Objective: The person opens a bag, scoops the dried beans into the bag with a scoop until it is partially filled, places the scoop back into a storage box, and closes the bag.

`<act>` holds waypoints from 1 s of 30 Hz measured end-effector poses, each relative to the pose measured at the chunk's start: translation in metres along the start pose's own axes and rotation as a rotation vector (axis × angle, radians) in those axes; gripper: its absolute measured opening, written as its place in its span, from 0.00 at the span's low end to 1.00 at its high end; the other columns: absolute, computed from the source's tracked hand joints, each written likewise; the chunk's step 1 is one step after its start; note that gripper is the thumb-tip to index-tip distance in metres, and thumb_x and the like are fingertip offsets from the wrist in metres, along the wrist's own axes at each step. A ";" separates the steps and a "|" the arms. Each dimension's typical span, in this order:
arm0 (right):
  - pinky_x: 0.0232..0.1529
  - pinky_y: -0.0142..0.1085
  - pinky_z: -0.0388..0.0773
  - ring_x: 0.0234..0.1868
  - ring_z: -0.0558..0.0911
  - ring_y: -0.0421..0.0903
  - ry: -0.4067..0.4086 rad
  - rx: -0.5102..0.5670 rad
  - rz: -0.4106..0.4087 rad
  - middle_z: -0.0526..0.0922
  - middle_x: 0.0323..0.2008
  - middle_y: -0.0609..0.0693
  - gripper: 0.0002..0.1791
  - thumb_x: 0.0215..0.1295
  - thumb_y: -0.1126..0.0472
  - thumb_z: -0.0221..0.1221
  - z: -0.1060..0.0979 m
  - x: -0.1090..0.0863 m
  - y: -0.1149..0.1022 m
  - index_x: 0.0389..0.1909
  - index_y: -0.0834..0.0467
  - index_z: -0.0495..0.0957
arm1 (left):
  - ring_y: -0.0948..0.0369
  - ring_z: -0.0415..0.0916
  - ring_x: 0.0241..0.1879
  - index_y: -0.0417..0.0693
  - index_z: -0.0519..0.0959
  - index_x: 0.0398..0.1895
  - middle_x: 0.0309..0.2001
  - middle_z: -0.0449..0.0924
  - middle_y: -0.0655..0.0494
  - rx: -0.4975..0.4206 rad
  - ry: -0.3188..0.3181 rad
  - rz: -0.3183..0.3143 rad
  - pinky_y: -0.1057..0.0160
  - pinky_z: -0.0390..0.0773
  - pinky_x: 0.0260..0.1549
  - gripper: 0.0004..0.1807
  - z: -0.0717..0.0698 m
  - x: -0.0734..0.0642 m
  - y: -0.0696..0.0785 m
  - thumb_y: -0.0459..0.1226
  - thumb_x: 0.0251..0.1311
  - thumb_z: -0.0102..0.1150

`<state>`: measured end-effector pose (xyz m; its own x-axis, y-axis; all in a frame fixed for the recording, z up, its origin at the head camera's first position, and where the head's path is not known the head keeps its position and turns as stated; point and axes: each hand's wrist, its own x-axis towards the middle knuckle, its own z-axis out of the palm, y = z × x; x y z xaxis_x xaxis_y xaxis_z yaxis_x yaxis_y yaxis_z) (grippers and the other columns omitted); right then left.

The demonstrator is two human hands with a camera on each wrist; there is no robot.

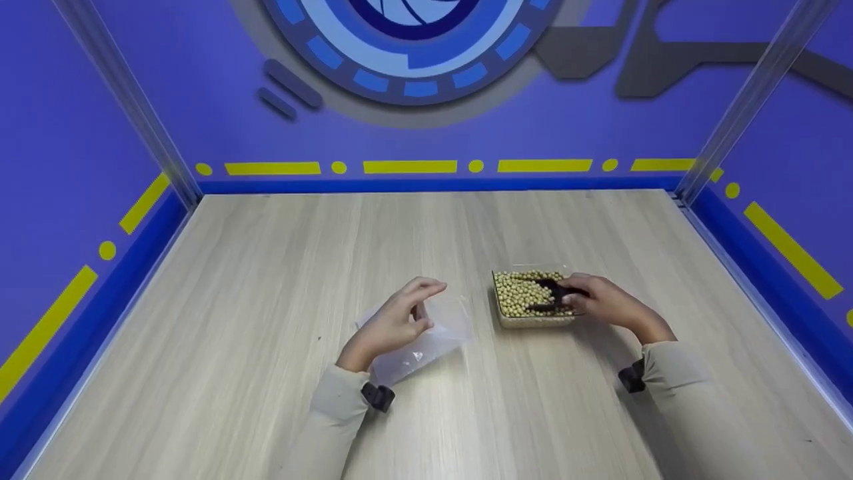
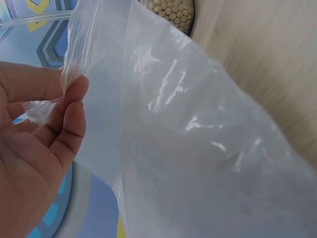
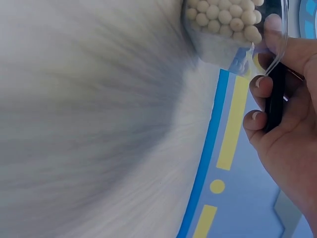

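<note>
My left hand (image 1: 386,325) pinches the top edge of a clear zip-lock bag (image 2: 198,144) between thumb and fingers. In the left wrist view the bag hangs out wide and looks without contents. To the right, my right hand (image 1: 612,305) grips the handle of a black scoop (image 3: 275,101). The scoop's blade lies among round, pale yellow beans (image 1: 520,293), partly sunk in them. These beans fill a clear rectangular plastic container (image 1: 533,323) standing on the table. Some of the scoop is hidden by the right hand.
The light wood-grain table (image 1: 266,280) lies under both hands. Blue printed panels (image 1: 426,143) with yellow dashes rise at its back and sides, joined by metal corner posts (image 1: 140,113). Black straps (image 1: 378,397) with cameras sit on both wrists.
</note>
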<state>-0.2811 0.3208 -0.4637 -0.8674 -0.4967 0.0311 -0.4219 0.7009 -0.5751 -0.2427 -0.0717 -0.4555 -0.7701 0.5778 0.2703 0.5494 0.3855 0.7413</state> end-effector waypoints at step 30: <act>0.43 0.38 0.74 0.41 0.76 0.43 -0.008 0.082 0.049 0.77 0.53 0.65 0.23 0.71 0.60 0.52 -0.003 0.001 0.009 0.61 0.70 0.71 | 0.65 0.68 0.33 0.36 0.66 0.67 0.64 0.66 0.47 -0.030 -0.015 -0.030 0.68 0.72 0.35 0.30 -0.001 -0.001 -0.003 0.22 0.58 0.55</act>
<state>-0.2866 0.3283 -0.4668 -0.8844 -0.4667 -0.0051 -0.3554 0.6804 -0.6409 -0.2437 -0.0743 -0.4574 -0.7808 0.5774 0.2388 0.5165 0.3813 0.7667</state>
